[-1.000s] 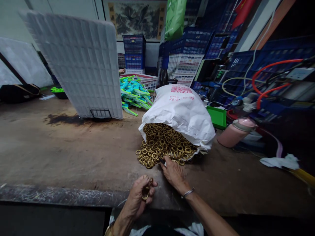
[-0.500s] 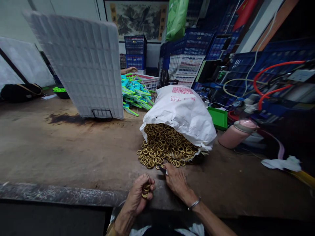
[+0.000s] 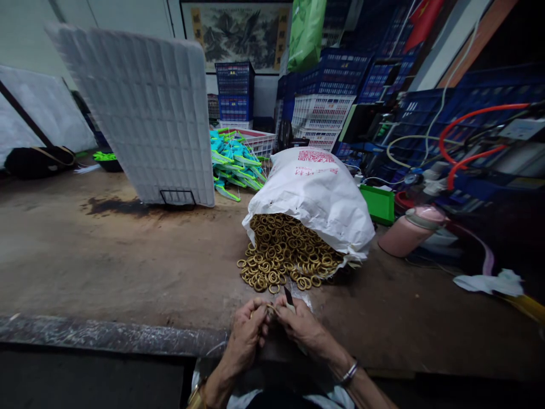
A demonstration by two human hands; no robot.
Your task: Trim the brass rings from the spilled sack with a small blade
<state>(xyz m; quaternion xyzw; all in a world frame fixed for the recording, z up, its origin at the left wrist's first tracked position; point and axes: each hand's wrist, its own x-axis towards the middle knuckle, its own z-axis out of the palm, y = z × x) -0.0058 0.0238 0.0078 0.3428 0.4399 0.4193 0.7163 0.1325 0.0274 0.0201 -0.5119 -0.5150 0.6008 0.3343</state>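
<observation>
Both hands meet at the near edge of the brown workbench point(image 3: 106, 267). My left hand point(image 3: 246, 335) is closed around several brass rings, fingertips pinching one ring at its top. My right hand point(image 3: 300, 325) is closed on a small dark blade-like tool point(image 3: 288, 297) whose tip points up and away, and its fingers touch the ring between the hands. Just beyond them a pile of brass rings point(image 3: 285, 253) spills from the open mouth of a white sack point(image 3: 317, 193) lying on its side.
A white grid panel point(image 3: 140, 113) leans upright at the left. Behind it lie teal and green plastic parts point(image 3: 232, 162). A pink flask point(image 3: 409, 230), a green box point(image 3: 377, 204), hoses and stacked blue and white crates fill the right and back.
My right hand has drawn back from the ring pile to meet the left hand near the bench edge. The left hand has turned its fingers up toward it. A hand at the back has left view.
</observation>
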